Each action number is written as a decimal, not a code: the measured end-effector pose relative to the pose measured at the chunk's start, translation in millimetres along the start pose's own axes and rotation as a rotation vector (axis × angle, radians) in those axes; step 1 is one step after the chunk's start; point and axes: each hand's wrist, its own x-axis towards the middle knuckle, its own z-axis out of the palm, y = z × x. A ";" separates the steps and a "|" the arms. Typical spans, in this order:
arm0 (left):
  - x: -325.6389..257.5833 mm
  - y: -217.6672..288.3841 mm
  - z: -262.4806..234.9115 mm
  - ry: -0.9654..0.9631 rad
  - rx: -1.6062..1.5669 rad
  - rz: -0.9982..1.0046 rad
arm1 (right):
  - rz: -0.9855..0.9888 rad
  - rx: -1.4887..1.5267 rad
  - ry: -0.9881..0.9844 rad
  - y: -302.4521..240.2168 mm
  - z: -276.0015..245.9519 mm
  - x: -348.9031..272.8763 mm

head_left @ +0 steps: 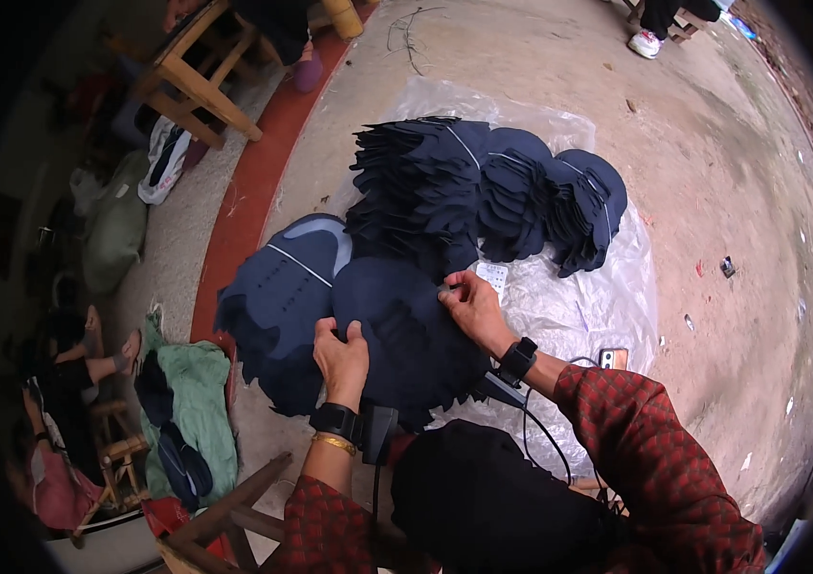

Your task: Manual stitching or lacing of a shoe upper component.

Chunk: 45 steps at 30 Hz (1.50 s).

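Note:
A round-edged dark navy fabric piece lies on top of a spread pile of similar pieces in front of me. My left hand is closed on its left edge, thumb and fingers pinched together. At its upper right edge my right hand is also closed in a pinch; a small thing shows at the fingertips, too small to name. To the left, a navy fabric piece bears a white line, a pale grey curved band and small marks.
Beyond my hands, bundles of navy pieces tied with white string lie on a clear plastic sheet. A phone and a cable lie at the right. A wooden stool, a green cloth and other people are around.

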 end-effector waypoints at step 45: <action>-38.6 71.3 -87.2 -0.485 -0.202 -0.124 | 0.291 0.434 -0.695 -51.6 -49.4 -21.4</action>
